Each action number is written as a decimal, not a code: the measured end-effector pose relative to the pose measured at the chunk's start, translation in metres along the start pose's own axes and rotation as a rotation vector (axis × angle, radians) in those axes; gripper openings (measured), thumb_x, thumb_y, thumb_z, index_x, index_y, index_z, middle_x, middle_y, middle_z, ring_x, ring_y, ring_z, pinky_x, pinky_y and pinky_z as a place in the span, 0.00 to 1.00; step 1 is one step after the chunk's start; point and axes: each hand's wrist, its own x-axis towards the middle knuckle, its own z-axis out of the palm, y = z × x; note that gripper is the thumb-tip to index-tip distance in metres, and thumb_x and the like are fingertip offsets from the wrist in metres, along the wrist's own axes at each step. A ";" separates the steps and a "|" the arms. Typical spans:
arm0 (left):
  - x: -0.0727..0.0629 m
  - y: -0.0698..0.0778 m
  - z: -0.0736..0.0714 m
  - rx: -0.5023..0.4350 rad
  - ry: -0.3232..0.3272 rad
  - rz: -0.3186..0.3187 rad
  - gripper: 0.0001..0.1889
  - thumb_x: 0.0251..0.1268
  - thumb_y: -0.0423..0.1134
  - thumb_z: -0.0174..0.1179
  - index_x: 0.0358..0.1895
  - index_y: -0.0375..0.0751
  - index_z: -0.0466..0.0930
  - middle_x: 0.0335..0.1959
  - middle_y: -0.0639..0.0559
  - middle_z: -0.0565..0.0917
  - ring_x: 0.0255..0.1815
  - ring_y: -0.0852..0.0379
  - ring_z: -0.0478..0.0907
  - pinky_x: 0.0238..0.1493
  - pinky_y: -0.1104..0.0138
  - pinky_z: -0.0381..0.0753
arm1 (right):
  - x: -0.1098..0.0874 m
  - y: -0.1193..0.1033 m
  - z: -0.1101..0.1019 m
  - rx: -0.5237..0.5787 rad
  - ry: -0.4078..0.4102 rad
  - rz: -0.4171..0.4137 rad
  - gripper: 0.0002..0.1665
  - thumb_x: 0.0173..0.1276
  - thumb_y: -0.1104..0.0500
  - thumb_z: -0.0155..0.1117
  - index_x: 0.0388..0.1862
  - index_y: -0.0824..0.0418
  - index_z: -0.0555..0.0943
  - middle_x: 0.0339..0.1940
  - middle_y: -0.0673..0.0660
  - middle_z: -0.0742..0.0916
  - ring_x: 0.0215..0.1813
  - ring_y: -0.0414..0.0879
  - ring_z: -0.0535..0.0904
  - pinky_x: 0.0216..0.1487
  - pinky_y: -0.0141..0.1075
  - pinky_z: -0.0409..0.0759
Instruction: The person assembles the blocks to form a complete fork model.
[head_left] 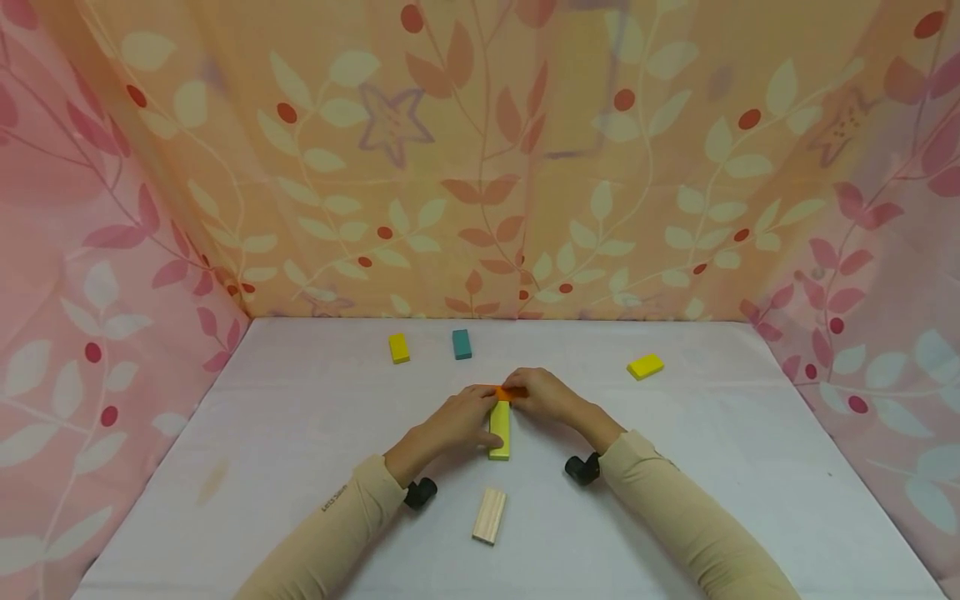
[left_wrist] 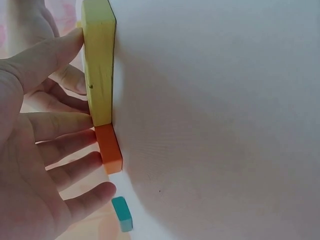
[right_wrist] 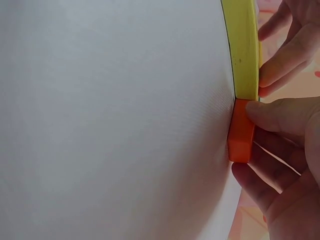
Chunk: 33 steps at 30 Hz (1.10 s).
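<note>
A long yellow-green wooden block [head_left: 499, 429] lies on the white table, pointing away from the person. Across its far end lies an orange block [head_left: 502, 393], the two touching. My left hand [head_left: 467, 421] rests its thumb near the long block's near end, its fairly straight fingers reaching to where the blocks meet. The left wrist view shows these fingertips along the edges of the yellow-green block [left_wrist: 100, 70] and orange block [left_wrist: 108, 150]. My right hand [head_left: 551, 395] pinches the right part of the orange block [right_wrist: 241, 132], thumb on its near side.
A plain wood block [head_left: 490, 517] lies nearer the person. Farther back are a yellow block [head_left: 399, 348], a teal block [head_left: 462, 344] and another yellow block [head_left: 646, 366] at the right. Patterned curtains [head_left: 480, 167] enclose the table's back and sides.
</note>
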 end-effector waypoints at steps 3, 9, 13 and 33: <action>0.000 0.001 0.000 0.000 -0.001 -0.003 0.39 0.55 0.54 0.70 0.68 0.37 0.70 0.72 0.47 0.68 0.74 0.48 0.63 0.71 0.50 0.66 | -0.001 0.000 0.000 -0.005 0.002 -0.003 0.16 0.67 0.64 0.65 0.52 0.66 0.83 0.50 0.58 0.87 0.54 0.53 0.81 0.62 0.46 0.78; 0.000 0.002 -0.001 0.017 0.001 0.001 0.39 0.55 0.55 0.69 0.68 0.38 0.71 0.72 0.48 0.68 0.74 0.49 0.63 0.70 0.50 0.68 | -0.003 -0.001 -0.001 -0.023 0.000 0.013 0.16 0.66 0.63 0.65 0.53 0.65 0.83 0.50 0.58 0.86 0.54 0.52 0.81 0.62 0.46 0.78; 0.000 0.002 -0.001 0.012 0.004 0.001 0.39 0.55 0.55 0.70 0.67 0.38 0.71 0.72 0.48 0.69 0.74 0.49 0.63 0.70 0.49 0.68 | -0.004 -0.003 -0.003 -0.032 0.001 0.028 0.16 0.66 0.63 0.66 0.53 0.65 0.84 0.50 0.57 0.86 0.53 0.51 0.81 0.61 0.45 0.79; 0.001 -0.001 0.003 0.017 0.000 -0.017 0.40 0.53 0.56 0.70 0.68 0.40 0.71 0.71 0.47 0.69 0.72 0.47 0.64 0.70 0.50 0.68 | -0.031 -0.012 -0.013 -0.113 0.017 -0.004 0.17 0.64 0.62 0.66 0.51 0.66 0.83 0.49 0.60 0.85 0.52 0.54 0.81 0.59 0.49 0.79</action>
